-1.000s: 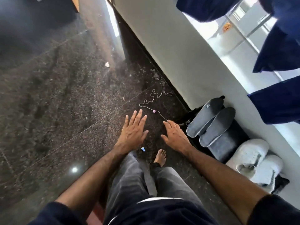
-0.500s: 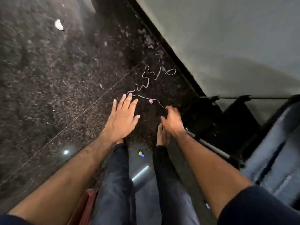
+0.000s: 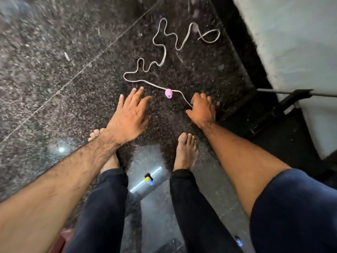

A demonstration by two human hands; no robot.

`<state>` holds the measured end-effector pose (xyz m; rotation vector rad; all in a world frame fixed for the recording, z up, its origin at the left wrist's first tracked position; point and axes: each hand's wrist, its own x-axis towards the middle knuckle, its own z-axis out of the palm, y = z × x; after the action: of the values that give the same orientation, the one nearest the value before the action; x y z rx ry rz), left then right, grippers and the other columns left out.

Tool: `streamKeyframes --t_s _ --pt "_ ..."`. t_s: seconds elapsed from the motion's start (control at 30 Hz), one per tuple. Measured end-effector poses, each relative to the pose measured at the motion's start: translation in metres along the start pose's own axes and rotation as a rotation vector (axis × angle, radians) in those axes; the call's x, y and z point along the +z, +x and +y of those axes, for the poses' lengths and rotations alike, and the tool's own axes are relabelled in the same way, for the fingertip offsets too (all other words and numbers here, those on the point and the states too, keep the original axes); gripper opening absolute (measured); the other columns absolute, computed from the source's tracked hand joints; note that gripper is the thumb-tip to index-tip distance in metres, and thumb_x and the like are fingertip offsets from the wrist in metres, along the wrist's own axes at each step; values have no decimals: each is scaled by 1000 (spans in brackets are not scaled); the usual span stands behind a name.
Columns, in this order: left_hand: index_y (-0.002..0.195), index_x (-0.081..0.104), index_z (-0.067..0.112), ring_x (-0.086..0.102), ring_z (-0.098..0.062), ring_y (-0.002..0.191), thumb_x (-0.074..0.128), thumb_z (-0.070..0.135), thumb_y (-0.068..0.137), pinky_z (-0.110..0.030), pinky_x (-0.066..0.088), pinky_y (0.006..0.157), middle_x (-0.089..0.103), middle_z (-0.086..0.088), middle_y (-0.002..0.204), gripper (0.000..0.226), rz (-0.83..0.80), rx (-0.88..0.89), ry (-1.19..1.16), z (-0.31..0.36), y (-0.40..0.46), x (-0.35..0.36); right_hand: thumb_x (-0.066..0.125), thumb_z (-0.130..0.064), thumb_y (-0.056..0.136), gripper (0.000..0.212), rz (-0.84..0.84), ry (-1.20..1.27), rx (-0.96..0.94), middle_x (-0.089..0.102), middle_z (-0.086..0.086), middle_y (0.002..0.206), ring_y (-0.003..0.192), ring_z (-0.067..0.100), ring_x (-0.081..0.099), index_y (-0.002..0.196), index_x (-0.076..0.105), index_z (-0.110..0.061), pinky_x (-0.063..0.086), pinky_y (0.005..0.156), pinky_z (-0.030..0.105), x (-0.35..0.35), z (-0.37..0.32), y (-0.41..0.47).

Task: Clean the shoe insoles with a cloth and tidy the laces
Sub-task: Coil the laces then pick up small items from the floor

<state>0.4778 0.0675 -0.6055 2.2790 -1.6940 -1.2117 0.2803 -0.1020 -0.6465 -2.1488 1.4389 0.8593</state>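
A pale lace (image 3: 162,57) is seen lying loose on the dark speckled floor (image 3: 54,70), snaking in several bends away from the person's feet toward the black skirting at the foot of the wall (image 3: 291,42). A small pink bead (image 3: 168,93) is threaded on the lace near its closer end. That closer end is reached by the right hand (image 3: 202,110), whose fingers are curled down over it; the end of the lace disappears under the fingers, so a grip on it seems likely, though the pinch itself is hidden. The left hand (image 3: 130,115) is held open just beside the lace, on the near side of the bead, with fingers spread and straight, its fingertips close to the lace but not clearly touching it. Two bare feet (image 3: 186,152) in dark trousers are planted on the floor nearer the camera than the lace. A small yellow and blue object (image 3: 148,180) is seen on the floor between the legs. To the right of the lace, a black metal frame (image 3: 284,99) stands against the wall.
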Motion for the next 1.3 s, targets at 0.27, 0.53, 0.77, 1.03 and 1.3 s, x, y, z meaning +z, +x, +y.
streamKeyframes --t_s 0.27,0.53,0.77,1.03,1.3 --pt "151 36 9 13 -37 153 62 26 90 -66 16 118 17 -19 165 68 -51 13 12 0 3 0 63 -22 87 21 86 131 53 68 14 113 112 36 62 102 72 -10 51 93 42 -1 3 10" --pt "148 41 11 18 -36 152 59 23 91 -62 18 119 22 -16 164 61 -18 -6 -80 45 -8 -60 64 -18 89 20 78 744 191 75 8 82 82 30 73 76 50 -25 59 79 45 -63 -25 -18" --pt "148 36 6 40 -32 141 56 17 87 -47 35 116 38 -17 152 65 -13 33 -279 74 -36 -120 71 -8 92 17 58 1026 98 68 0 67 54 2 65 81 61 -17 52 60 21 -124 -54 -81" --pt "148 39 11 35 -18 144 64 7 88 -33 25 121 41 -7 152 65 145 190 -384 128 -130 -235 67 -7 96 15 -9 1223 -27 77 3 91 72 0 67 107 77 -6 54 66 17 -252 -77 -249" --pt "120 65 16 62 -17 106 65 12 88 -40 49 91 69 0 114 32 178 526 -341 211 -250 -395 82 -6 83 13 239 1130 -227 77 -8 87 85 -2 71 93 78 -13 53 81 18 -401 -90 -443"
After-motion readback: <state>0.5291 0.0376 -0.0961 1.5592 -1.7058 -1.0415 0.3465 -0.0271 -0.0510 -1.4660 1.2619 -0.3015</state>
